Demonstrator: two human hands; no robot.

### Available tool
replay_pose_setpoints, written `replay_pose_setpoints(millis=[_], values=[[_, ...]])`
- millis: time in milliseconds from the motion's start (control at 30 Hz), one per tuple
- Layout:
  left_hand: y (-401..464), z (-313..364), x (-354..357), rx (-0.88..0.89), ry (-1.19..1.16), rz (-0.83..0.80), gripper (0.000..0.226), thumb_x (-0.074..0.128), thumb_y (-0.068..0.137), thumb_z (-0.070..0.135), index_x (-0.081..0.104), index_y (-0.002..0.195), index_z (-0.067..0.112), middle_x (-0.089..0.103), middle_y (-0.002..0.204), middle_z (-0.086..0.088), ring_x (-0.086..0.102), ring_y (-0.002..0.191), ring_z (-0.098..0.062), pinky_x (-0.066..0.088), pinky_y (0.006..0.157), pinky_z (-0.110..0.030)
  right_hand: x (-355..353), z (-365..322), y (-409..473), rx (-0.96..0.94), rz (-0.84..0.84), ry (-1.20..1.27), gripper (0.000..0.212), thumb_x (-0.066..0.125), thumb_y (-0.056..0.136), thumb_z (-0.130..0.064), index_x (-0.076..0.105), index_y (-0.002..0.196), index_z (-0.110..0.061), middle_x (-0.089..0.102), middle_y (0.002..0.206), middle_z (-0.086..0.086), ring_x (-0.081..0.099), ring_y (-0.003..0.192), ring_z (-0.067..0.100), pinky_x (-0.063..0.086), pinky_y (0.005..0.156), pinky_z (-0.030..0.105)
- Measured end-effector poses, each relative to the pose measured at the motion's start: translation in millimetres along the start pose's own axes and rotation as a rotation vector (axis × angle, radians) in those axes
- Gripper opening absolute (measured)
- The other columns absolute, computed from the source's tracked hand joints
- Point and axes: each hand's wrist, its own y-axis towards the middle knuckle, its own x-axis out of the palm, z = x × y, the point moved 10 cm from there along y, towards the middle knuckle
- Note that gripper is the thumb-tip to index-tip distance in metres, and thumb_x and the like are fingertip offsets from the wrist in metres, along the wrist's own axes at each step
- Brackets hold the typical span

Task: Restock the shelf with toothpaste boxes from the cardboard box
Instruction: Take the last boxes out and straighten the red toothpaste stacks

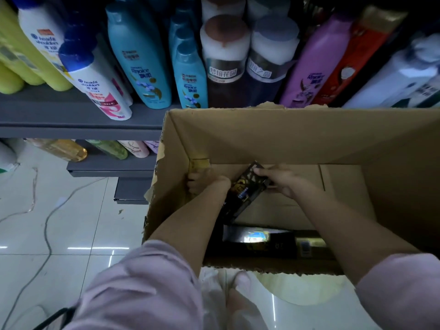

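Fingertips [258, 172] of the right hand [283, 181] pinched the upper end of a dark toothpaste box [247, 190], which stood tilted inside the cardboard box [262, 136], lower end down near the left forearm. Left hand [206, 181] was deep in the carton's far-left corner, fingers curled; whether they gripped anything, cannot tell, possibly the same box or another one behind it.

Progress, judged: early or mid pick. One toothpaste box was in hand but not yet lifted clear of the carton and nowhere near the shelf [71, 113]. No toothpaste was visible on any shelf level in view, so placed stock could not be counted.

Counts: one toothpaste box held; at least two or three more lay flat along the carton's near wall [269, 238], blurred, exact number unclear. One cardboard box. Two hands. Shelf above carried shampoo bottles [138, 63], about a dozen visible; lower shelf showed four more bottles [107, 148].
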Motion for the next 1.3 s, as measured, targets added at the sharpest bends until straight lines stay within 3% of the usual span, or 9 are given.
replay_pose_setpoints(millis=[100,200,333,500,600,733,867,1067,1300], values=[[8.6,11.6,17.9,-0.004,-0.102,-0.146,0.044,0.059,0.084,0.039,0.050,0.123,0.020,0.054,0.098,-0.013,0.050,0.085,-0.015,0.051,0.091,-0.024,-25.9,-20.7,-4.4,-0.116,0.169,0.066,0.035,0.070,0.083,-0.020,0.052,0.105,-0.001,0.058,0.108,0.012,0.058,0.098,0.028,0.052,0.091,0.046],[-2.4,1.2,2.1,-0.105,-0.141,-0.035,0.084,0.078,0.058,0.046,0.048,0.129,0.013,0.030,0.144,-0.018,0.037,0.125,-0.030,0.033,0.111,-0.044,-48.5,-30.4,-4.0,-0.196,0.317,-0.013,0.037,0.076,0.065,-0.038,0.060,0.080,-0.009,0.068,0.099,0.018,0.066,0.093,0.032,0.055,0.085,0.050],[-17.2,-2.5,-15.2,-0.007,0.064,0.182,0.047,0.050,0.094,0.029,0.044,0.134,0.004,0.025,0.142,-0.011,0.027,0.129,-0.028,0.024,0.108,-0.039,-54.9,-31.8,-1.9,-0.239,0.396,-0.003,0.057,0.072,0.058,-0.036,0.055,0.105,-0.007,0.065,0.104,0.015,0.064,0.099,0.031,0.053,0.088,0.048],[-20.7,13.1,-3.9,0.095,0.151,0.201,0.049,0.049,0.096,0.014,0.033,0.140,0.003,0.035,0.141,-0.021,0.034,0.129,-0.035,0.033,0.102,-0.047,-47.4,-43.5,-6.6,-0.258,0.319,-0.260,0.064,0.078,0.072,-0.016,0.044,0.124,-0.003,0.058,0.121,0.012,0.055,0.113,0.026,0.046,0.093,0.031],[-14.2,4.2,-17.9,0.048,0.067,0.257,0.070,0.067,0.086,0.018,0.026,0.142,0.009,0.037,0.137,-0.017,0.038,0.124,-0.031,0.038,0.096,-0.047,-51.2,-43.5,-13.2,-0.207,0.255,-0.481,0.063,0.079,0.071,-0.015,0.047,0.124,-0.006,0.057,0.118,0.010,0.053,0.113,0.024,0.040,0.078,0.023],[-16.2,1.5,-13.8,0.090,0.058,0.130,0.058,0.076,0.077,0.028,0.051,0.125,0.006,0.041,0.134,-0.013,0.040,0.125,-0.029,0.041,0.097,-0.038,-44.9,-18.8,-20.7,-0.040,0.096,-0.900,0.055,0.082,0.068,-0.022,0.055,0.111,0.000,0.055,0.092,0.009,0.052,0.088,0.022,0.036,0.050,0.024],[-35.6,20.9,-12.3,0.296,-0.089,0.064,0.075,0.077,0.075,0.017,0.030,0.134,0.009,0.050,0.131,-0.013,0.048,0.123,-0.030,0.043,0.091,-0.033,-34.9,9.2,-23.3,-0.052,-0.007,-1.054,0.064,0.080,0.070,-0.021,0.049,0.124,-0.009,0.057,0.121,0.009,0.056,0.107,0.026,0.046,0.072,0.026],[-72.4,44.6,-33.3,0.536,-0.041,0.100,0.068,0.078,0.072,0.015,0.030,0.120,0.011,0.053,0.114,-0.008,0.051,0.113,-0.027,0.035,0.073,-0.021,-41.1,13.7,-39.2,-0.074,-0.041,-0.755,0.050,0.074,0.074,-0.011,0.048,0.116,-0.008,0.059,0.114,0.012,0.058,0.102,0.028,0.052,0.068,0.032],[-141.1,78.6,-64.8,0.858,-0.175,0.110,0.090,0.088,0.060,0.031,0.039,0.133,0.013,0.053,0.127,-0.004,0.050,0.117,-0.017,0.040,0.098,-0.027,-48.1,-25.0,-79.7,-0.313,-0.036,-0.437,0.042,0.071,0.073,-0.002,0.047,0.105,-0.013,0.057,0.100,0.007,0.056,0.095,0.022,0.044,0.064,0.027]])
